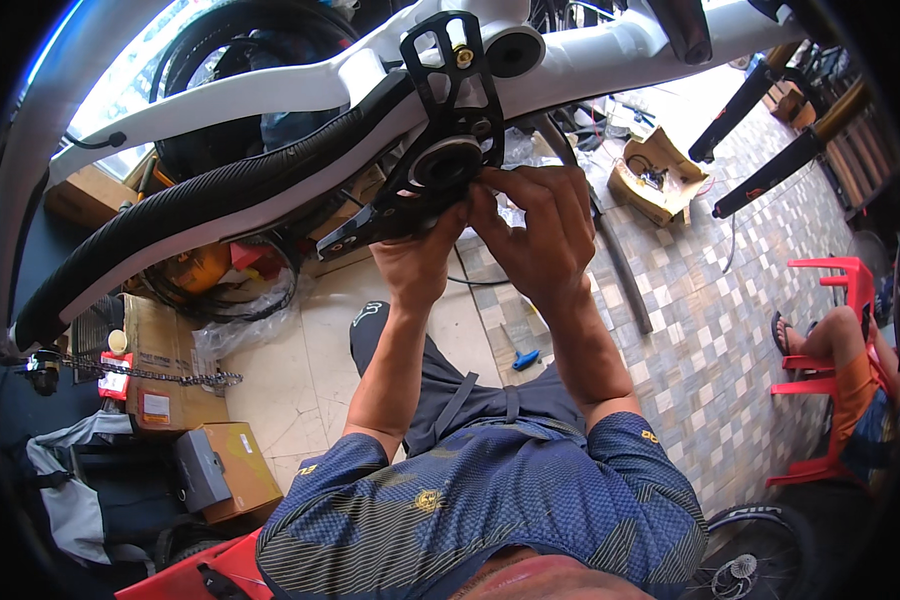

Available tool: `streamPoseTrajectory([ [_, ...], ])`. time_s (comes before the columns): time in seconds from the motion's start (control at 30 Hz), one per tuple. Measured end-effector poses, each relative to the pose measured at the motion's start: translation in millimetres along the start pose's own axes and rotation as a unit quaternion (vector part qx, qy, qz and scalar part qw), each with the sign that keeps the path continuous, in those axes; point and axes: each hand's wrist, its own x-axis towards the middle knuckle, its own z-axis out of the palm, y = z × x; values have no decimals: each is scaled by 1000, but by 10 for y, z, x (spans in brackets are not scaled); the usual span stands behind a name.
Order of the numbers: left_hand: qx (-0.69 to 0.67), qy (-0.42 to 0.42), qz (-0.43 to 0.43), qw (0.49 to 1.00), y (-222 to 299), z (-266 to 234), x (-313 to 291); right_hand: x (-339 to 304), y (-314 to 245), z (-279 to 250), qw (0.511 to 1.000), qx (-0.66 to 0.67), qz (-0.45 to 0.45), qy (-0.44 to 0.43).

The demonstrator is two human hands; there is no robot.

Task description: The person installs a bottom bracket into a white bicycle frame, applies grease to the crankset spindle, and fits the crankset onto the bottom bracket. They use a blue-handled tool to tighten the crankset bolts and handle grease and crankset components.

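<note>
Above me hangs a white bicycle frame [610, 62], its bottom bracket shell [447, 163] facing me. A black chain guide [370, 222] with cut-outs surrounds the shell, and a brass-coloured bolt [463, 56] sits in its upper arm. My left hand [415, 262] reaches up under the guide's lower part, thumb closed against it; its other fingers are mostly hidden. At the guide's lower right edge, beside the shell, my right hand [538, 228] is closed in a pinch. Whatever lies between those fingertips is too small or hidden to make out.
A ribbed black chainstay guard [200, 200] runs left; a chain [150, 370] dangles below. Cardboard boxes [232, 470] stand lower left. A blue-handled tool [526, 360] lies on the floor. An open carton [658, 180] and fork legs [770, 180] are right; a person sits on a red chair [805, 470].
</note>
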Motion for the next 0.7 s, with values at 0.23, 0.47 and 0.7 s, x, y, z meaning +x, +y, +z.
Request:
streamPoseTrajectory([
  [0.23,12,0,14,1000,100,66,18,-7,-2,15,1000,-16,1,3],
  [0.47,21,-1,9,1000,116,25,16,9,-65,37,1000,-19,18,7],
  [0.7,9,-9,2,1000,125,47,21,24,-114,7,1000,-21,23,2],
])
